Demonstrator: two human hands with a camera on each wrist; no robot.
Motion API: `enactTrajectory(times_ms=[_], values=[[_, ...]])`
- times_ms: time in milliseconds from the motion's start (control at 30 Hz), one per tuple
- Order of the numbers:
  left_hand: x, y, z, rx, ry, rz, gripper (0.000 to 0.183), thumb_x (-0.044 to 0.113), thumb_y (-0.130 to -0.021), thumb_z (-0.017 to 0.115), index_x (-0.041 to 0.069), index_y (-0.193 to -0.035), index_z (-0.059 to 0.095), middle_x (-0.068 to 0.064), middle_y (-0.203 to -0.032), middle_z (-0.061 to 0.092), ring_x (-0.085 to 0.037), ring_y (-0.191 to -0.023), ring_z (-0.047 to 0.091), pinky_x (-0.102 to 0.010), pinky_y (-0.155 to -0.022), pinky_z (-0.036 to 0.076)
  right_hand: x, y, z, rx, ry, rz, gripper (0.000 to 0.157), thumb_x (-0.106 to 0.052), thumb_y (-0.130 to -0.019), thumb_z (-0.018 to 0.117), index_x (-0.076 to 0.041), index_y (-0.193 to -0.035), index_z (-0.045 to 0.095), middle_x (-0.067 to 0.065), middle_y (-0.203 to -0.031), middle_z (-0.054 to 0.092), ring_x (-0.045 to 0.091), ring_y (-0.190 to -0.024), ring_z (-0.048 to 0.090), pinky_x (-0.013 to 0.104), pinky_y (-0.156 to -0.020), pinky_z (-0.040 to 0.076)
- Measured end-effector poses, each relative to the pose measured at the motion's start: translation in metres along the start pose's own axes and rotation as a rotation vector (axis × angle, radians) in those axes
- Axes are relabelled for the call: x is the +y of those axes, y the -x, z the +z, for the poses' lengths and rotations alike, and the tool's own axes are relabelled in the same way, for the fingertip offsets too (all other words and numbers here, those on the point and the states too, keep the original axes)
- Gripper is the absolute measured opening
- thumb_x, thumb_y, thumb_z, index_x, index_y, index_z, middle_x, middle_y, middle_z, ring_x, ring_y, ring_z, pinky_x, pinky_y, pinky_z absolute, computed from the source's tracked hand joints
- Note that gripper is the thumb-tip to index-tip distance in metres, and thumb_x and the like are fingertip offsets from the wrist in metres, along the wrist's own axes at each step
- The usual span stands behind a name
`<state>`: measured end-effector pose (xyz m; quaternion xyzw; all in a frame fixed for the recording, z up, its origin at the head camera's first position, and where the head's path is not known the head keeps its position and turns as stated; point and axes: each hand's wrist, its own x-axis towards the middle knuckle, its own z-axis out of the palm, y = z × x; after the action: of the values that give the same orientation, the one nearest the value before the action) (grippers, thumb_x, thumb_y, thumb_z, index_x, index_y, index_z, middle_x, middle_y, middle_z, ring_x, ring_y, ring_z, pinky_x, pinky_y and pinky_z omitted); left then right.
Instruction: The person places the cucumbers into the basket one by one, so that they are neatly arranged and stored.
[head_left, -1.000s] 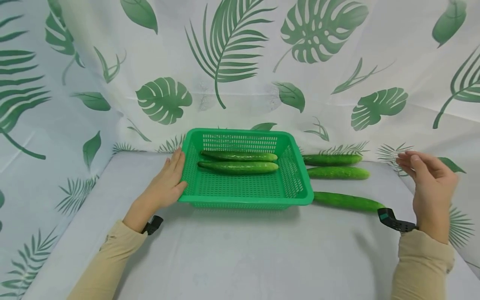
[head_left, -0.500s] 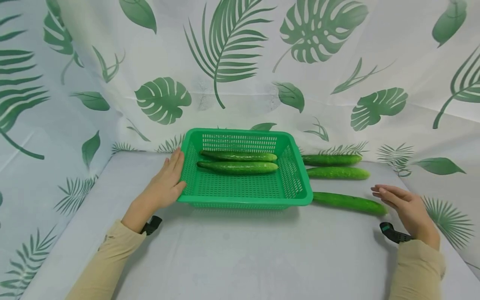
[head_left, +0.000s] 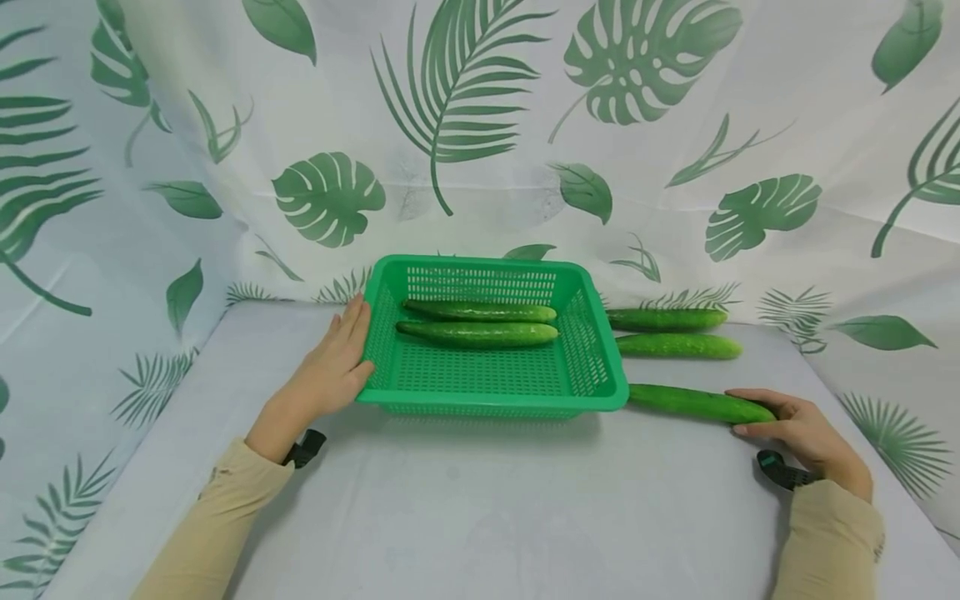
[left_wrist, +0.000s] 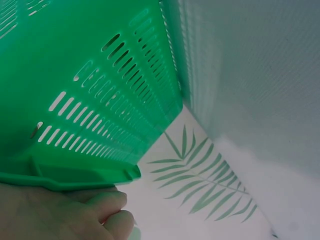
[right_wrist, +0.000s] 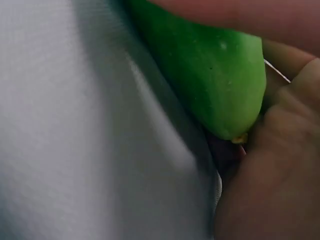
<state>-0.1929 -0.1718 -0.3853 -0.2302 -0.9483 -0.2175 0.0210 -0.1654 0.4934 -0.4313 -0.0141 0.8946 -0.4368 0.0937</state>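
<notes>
Behind everything we see the leaf-printed cloth, rising at the back of the pale counter. On the counter sits the green basket, with a rear cucumber and a middle cucumber lying in it side by side. Right of the basket, towards its back, two loose cucumbers lie close together; the basket hides their left ends. Nearer us, set apart from that pair, lies the front cucumber, its left end hidden likewise. The left grip rests extended fingers against the basket's left side, as it did a second ago. The right grip is what has changed: it has come down and now holds the front cucumber's right end between thumb and fingers. We judge that reaching has given way to grasping, with no lift visible yet.
</notes>
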Motion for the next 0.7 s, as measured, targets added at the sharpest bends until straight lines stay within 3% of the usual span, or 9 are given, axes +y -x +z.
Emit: enactTrajectory(times_ms=[167,500,700], values=[[0.0004,-0.0001,-0.0002,0.002,-0.005,0.001,0.075,0.013,-0.095,0.04,-0.012,-0.153,0.0,-0.025,-0.162,-0.009,-0.034,-0.151,-0.005,-0.052,-0.121,0.003,-0.0016,-0.0009,0.0004,0.009,0.026,0.049,0.06,-0.02,-0.087,0.077,-0.014,-0.142,0.057,-0.03,-0.118,0.043,-0.003,-0.101,0.046,0.015,-0.077,0.047],[0.0011,-0.0007,-0.0011,-0.004,-0.009,0.006,0.074,0.013,-0.096,0.039,-0.012,-0.153,0.0,-0.023,-0.162,-0.011,-0.034,-0.151,-0.006,-0.053,-0.12,0.003,-0.0023,0.0005,-0.0001,0.017,-0.006,0.068,0.059,-0.02,-0.088,0.076,-0.016,-0.143,0.056,-0.031,-0.117,0.043,-0.003,-0.102,0.045,0.015,-0.078,0.046],[0.0006,-0.0005,-0.0004,-0.006,-0.004,0.001,0.074,0.012,-0.096,0.039,-0.011,-0.153,-0.001,-0.023,-0.162,-0.011,-0.034,-0.151,-0.006,-0.051,-0.121,0.002,-0.0032,0.0056,-0.0022,0.071,-0.036,0.065,0.056,-0.019,-0.089,0.075,-0.015,-0.142,0.058,-0.034,-0.113,0.047,-0.007,-0.1,0.047,0.011,-0.077,0.044]])
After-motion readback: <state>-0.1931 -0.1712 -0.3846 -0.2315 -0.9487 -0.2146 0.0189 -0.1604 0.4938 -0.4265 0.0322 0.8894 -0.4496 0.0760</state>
